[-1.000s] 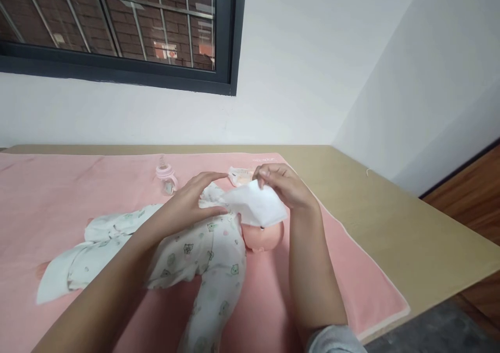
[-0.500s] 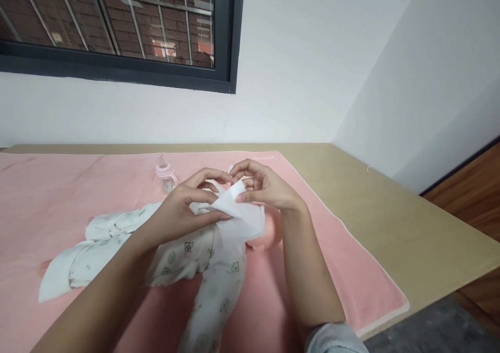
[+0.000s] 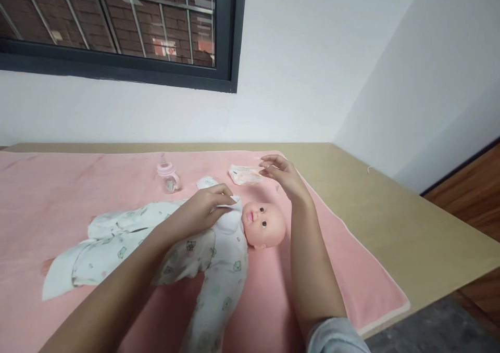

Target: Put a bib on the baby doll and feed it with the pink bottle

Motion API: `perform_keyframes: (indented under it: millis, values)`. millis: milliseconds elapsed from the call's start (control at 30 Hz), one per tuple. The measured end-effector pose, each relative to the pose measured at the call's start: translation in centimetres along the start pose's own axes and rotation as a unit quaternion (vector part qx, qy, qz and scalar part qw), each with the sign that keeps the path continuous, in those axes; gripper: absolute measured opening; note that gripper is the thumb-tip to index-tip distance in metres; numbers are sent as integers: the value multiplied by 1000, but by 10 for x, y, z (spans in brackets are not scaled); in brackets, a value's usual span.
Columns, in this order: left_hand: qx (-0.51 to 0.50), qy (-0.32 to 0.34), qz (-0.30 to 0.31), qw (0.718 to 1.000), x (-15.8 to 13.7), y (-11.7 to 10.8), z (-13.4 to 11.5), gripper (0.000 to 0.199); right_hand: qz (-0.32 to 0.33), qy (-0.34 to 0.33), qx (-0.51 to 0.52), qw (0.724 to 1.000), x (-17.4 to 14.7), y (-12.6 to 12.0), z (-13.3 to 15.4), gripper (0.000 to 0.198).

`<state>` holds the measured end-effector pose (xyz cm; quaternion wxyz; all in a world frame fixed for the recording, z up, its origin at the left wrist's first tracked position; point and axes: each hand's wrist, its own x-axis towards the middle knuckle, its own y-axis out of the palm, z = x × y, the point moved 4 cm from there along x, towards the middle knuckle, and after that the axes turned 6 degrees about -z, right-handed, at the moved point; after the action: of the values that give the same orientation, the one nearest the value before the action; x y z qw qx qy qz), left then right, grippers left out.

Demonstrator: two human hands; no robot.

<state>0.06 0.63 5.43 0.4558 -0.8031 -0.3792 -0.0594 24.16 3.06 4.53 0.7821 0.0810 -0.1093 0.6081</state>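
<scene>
A baby doll (image 3: 264,227) lies on its back in a white outfit (image 3: 224,269) with small green animal prints, its bald head to the right. My left hand (image 3: 205,207) is over the doll's chest, its thumb and fingers pinching a thin white wipe (image 3: 229,222) just below the chin. Beyond the doll's head my right hand (image 3: 284,175) is raised, fingers bent and apart, holding nothing I can see. Its fingertips are beside a small, crinkled, clear-and-white packet (image 3: 242,175); whether they touch it I cannot tell.
A pink baby bottle (image 3: 169,177) with a handle stands behind the doll. Everything rests on a pink mat (image 3: 332,259) over a light wooden table (image 3: 375,217). A white wall (image 3: 281,92) and a dark-framed window (image 3: 232,35) are at the back.
Both hands were together on the white wipe above the doll's face. My right hand has let go and moved right and back; my left has lowered the wipe to the chest, uncovering the face.
</scene>
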Motion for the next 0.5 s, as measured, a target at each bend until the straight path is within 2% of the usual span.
perform_keyframes:
  millis: [100,200,500]
  values:
    - [59,-4,7,998,2,15,7,43,-49,47,9,998,10,-16,-30,37]
    - [81,-13,13,997,4,28,14,49,-75,89,21,993,12,-23,-59,38]
    - [65,-13,15,998,3,35,21,54,-80,156,63,982,10,-6,-130,32]
